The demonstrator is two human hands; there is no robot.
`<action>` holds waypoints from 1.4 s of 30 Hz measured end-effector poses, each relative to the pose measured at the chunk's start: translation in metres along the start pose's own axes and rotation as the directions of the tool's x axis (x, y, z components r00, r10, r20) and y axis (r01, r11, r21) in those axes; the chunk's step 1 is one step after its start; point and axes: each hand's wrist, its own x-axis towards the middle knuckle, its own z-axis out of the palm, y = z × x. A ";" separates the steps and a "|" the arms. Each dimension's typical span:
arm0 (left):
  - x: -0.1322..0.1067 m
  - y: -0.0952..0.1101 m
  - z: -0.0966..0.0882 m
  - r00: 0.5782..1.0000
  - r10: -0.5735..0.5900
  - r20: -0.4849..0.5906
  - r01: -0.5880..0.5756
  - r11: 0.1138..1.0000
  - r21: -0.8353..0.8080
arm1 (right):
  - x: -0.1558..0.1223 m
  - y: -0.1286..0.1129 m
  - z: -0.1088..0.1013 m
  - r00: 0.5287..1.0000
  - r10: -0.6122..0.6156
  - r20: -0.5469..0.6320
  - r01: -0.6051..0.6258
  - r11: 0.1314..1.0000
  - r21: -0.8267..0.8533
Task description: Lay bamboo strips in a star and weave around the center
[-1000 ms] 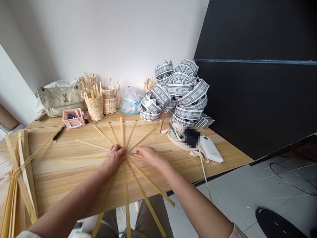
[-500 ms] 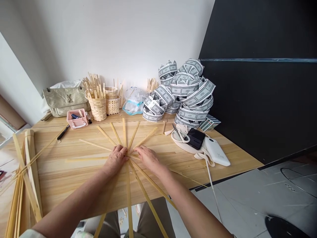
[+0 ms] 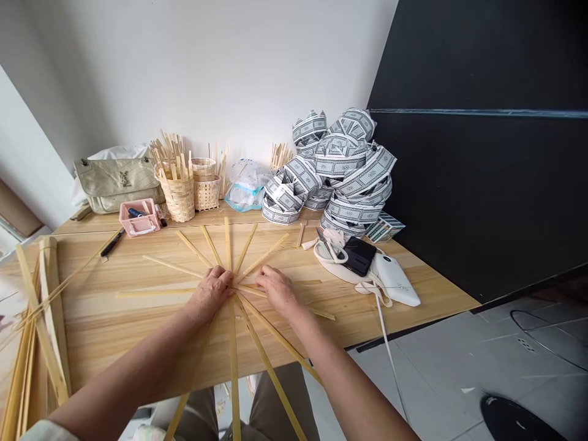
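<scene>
Flat yellow bamboo strips [image 3: 234, 361] fan out like spokes from one crossing point on the wooden table [image 3: 114, 331], and several hang over its front edge. My left hand [image 3: 214, 289] lies at the crossing, fingers bent and closed on the strips there. Just right of the crossing, my right hand [image 3: 278, 290] is closed in a pinch on a bamboo strip that leads from the middle. Its fingertips partly hide what they grip. The crossing itself is partly covered by my left fingers.
A bundle of bamboo strips [image 3: 30, 367] lies at the left edge. Behind stand woven baskets [image 3: 179, 199], a pink box [image 3: 139, 218], a bag [image 3: 117, 187] and patterned paper-like bands [image 3: 340, 156]. Scissors [image 3: 331, 251], a phone [image 3: 359, 255] and a white power bank [image 3: 395, 278] lie right.
My right hand has drawn slightly away from the crossing, to the right. My left hand stays at the crossing. The whole view has shifted a little.
</scene>
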 end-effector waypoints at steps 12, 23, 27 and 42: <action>-0.003 -0.003 0.008 0.999 0.036 -0.036 -0.036 0.999 0.016 | 0.011 0.023 -0.003 0.990 -0.111 0.084 0.105 0.992 0.073; -0.006 -0.002 0.009 0.997 0.051 -0.050 -0.051 0.999 0.003 | 0.016 0.024 0.001 0.989 -0.133 0.068 0.130 0.990 0.049; -0.006 -0.006 0.012 0.996 0.063 -0.059 -0.063 0.998 -0.007 | 0.017 0.021 -0.002 0.991 -0.116 0.071 0.115 0.993 0.019; -0.004 -0.003 0.009 0.995 0.029 -0.093 -0.026 0.999 0.031 | 0.015 0.014 0.000 0.998 -0.039 0.057 0.038 0.999 0.008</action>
